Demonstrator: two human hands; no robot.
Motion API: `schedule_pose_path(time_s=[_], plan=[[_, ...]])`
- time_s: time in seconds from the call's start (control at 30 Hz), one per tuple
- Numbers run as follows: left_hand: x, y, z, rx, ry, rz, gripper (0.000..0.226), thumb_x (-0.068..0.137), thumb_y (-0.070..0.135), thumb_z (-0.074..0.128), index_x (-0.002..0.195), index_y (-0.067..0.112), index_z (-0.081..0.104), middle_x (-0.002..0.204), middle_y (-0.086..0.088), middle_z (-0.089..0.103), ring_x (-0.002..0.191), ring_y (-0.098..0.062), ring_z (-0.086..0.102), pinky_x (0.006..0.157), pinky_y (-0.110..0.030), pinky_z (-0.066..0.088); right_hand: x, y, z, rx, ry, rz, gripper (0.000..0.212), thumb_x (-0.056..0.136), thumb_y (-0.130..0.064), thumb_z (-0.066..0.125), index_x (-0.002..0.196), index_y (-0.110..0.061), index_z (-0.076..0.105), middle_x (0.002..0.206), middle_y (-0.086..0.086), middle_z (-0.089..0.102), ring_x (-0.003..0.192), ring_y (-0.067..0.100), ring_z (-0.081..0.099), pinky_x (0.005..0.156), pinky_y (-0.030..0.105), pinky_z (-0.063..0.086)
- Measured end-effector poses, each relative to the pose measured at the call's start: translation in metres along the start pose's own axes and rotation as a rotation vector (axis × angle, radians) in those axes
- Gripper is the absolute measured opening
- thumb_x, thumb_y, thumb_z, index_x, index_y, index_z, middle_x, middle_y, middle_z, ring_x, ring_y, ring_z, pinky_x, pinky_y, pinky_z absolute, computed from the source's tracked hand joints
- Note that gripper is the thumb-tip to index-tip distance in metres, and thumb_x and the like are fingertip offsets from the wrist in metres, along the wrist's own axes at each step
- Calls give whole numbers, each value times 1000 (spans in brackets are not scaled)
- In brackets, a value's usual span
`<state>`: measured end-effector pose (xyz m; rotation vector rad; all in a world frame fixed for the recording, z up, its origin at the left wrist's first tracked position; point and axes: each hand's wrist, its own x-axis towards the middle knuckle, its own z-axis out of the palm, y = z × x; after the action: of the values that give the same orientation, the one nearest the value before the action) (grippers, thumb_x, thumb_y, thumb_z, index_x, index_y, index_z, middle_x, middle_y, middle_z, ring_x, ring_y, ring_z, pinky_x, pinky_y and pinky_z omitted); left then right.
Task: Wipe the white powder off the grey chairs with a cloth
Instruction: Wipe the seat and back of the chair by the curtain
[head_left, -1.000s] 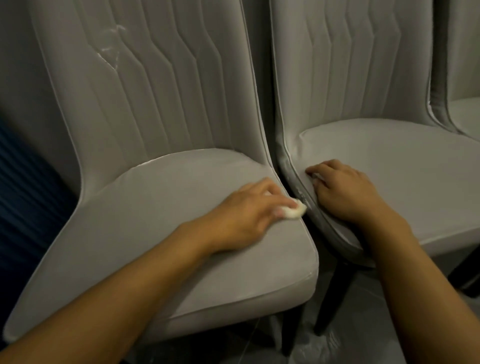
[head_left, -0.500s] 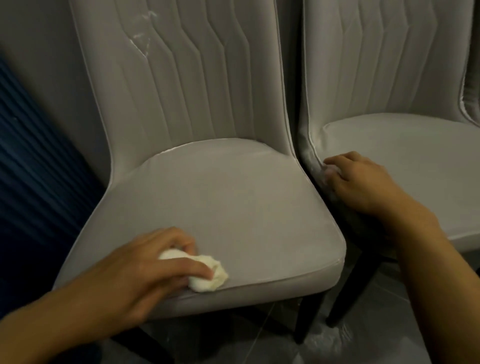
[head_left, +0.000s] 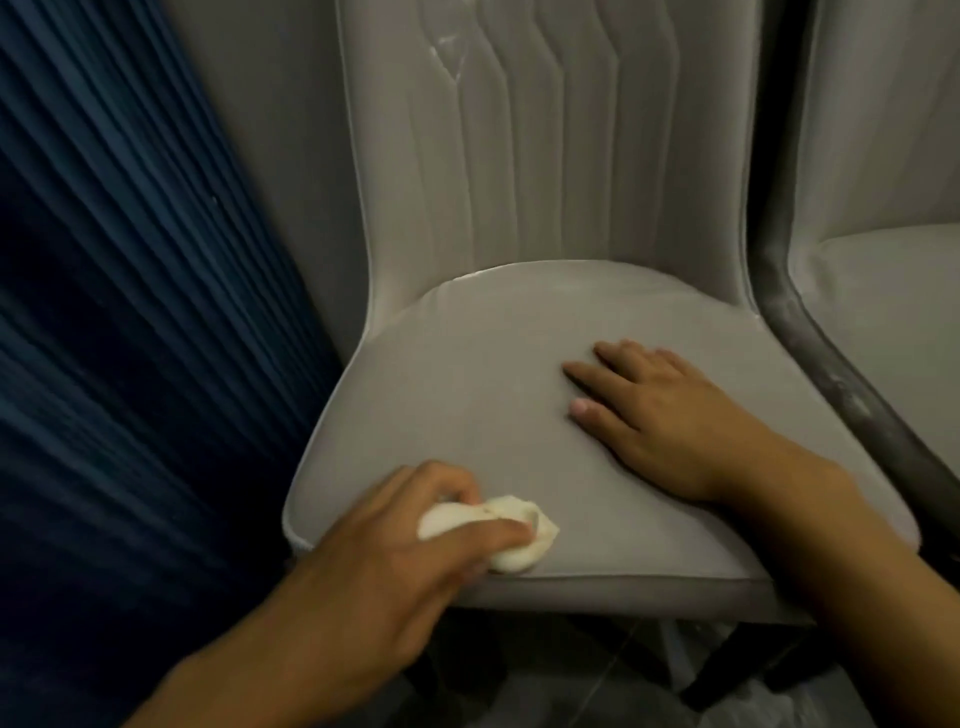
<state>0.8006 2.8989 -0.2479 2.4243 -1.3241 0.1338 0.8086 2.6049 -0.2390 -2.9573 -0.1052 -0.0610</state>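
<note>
We see the left hand (head_left: 405, 561) at the front left corner of the nearer grey chair (head_left: 467, 395), fingers curled round a small, bunched white cloth (head_left: 511, 512) and pressing it onto the seat just inside the front edge. The cloth pokes out past the fingertips towards the middle of the seat. The right hand (head_left: 660, 415) lies flat on the same seat, further back and to the right, fingers straight and slightly spread, palm down, holding nothing.

High on the quilted backrest we can make out a streak of white powder (head_left: 449, 52), and a thin pale line of it runs along the seam (head_left: 467, 275) where the seat meets the back. A second grey chair (head_left: 893, 312) stands just beside on the right; its dark side edge (head_left: 810, 343) looks dusted with white. To the left hangs a pleated dark blue curtain (head_left: 104, 312). Below the seat a dark chair leg (head_left: 727, 680) stands on a glossy floor (head_left: 597, 691).
</note>
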Motion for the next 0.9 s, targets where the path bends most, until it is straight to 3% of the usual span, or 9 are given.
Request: schedule_pose_path(time_s=[0.13,0.27,0.33,0.4,0.5,0.6,0.73,0.83,0.9], plan=[[16,-28,-2,52,137,-78,37,103,61,31,133,60,52,111,14,50,93,-13,56,80,-31,46,4,-1,2,-22,-49,29,74,91,-73,4,155,-42,20,165,-4,18,153,18,13,124,38,10],[41,-75,-2,67,280,-462,32,103,52,35,130,64,47,113,8,48,102,-22,56,95,-43,50,4,0,4,-47,-30,25,85,81,-76,-5,155,-43,21,165,-4,20,152,18,15,123,38,12],[47,-55,5,-10,270,-420,33,100,55,38,131,57,51,109,6,48,100,-19,56,93,-40,50,4,1,5,-57,-20,25,88,78,-75,-8,155,-43,20,165,-5,19,152,18,15,122,37,11],[43,-12,11,-114,187,-237,40,96,63,36,130,52,56,105,9,47,95,-11,55,88,-30,47,3,3,5,-52,-20,22,88,78,-75,-9,155,-44,18,165,-5,18,152,18,14,122,36,10],[40,16,11,-94,51,-91,46,94,68,26,135,59,42,108,12,42,97,-11,48,86,-24,42,3,2,5,-44,-32,22,89,77,-76,-10,155,-44,16,166,-6,16,153,17,12,122,36,9],[66,-20,12,50,81,-165,40,97,60,34,136,62,43,115,8,45,103,-14,48,90,-24,39,4,0,4,-44,-31,29,89,76,-74,-10,155,-44,17,166,-5,16,153,18,13,122,36,9],[113,-67,22,28,179,-394,27,104,45,48,127,57,56,108,5,44,106,-24,52,102,-40,44,3,0,4,-44,-25,29,84,80,-71,-9,155,-44,17,166,-5,16,153,18,12,123,37,9],[126,-48,29,-21,131,-328,33,101,45,42,129,49,59,105,2,45,101,-26,56,97,-42,48,2,1,4,-27,-31,40,60,99,-60,6,155,-44,18,167,-5,14,153,18,10,124,36,7],[110,-13,29,-44,92,-204,42,98,51,36,132,45,58,104,2,44,94,-23,55,90,-39,50,1,2,4,-7,-27,42,55,102,-54,9,155,-44,19,167,-5,13,153,17,9,124,35,6]])
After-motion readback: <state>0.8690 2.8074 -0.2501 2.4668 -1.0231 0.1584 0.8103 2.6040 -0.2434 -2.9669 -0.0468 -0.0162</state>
